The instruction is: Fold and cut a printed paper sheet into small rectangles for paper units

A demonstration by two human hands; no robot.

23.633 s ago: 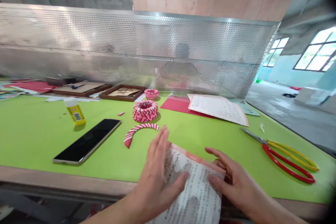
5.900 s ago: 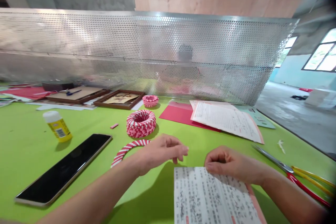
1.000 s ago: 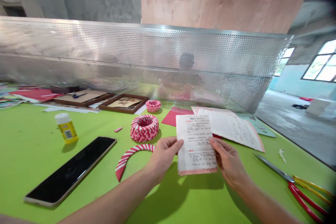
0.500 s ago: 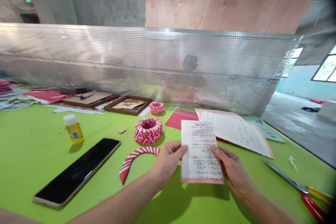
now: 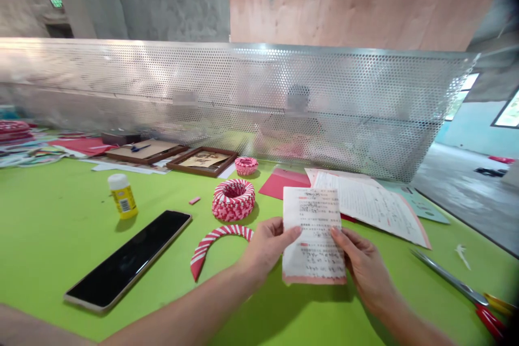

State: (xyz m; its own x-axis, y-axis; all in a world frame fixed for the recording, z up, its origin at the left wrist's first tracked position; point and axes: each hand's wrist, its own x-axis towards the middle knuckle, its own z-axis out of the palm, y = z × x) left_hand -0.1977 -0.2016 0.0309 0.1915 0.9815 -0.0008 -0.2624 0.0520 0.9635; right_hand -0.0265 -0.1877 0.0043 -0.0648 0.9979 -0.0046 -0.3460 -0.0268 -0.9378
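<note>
Between my two hands is a printed sheet of paper (image 5: 314,251) with handwriting and a pink lower edge, held up over the table. My left hand (image 5: 267,243) grips its left edge, thumb on the face. My right hand (image 5: 360,257) pinches the right edge the same way; the fingers behind the paper are hidden. Left of my left hand lies a curved red-and-white striped paper piece (image 5: 211,238), partly covered by that hand. Beyond it stands a round ring of folded red-and-white paper (image 5: 233,200), with a smaller folded-paper ring (image 5: 246,166) farther back.
On the green table (image 5: 162,319) lie a black-screened phone (image 5: 130,259), a yellow glue stick (image 5: 124,198), scissors (image 5: 454,281) at right, red paper (image 5: 279,182) and printed sheets (image 5: 377,211). Wooden frames (image 5: 203,161) lie before a perforated metal screen (image 5: 227,92), with a person behind it.
The view has shifted slightly, so the table things sit a little farther right. My left thumb reaches farther onto the sheet, which both hands still hold.
</note>
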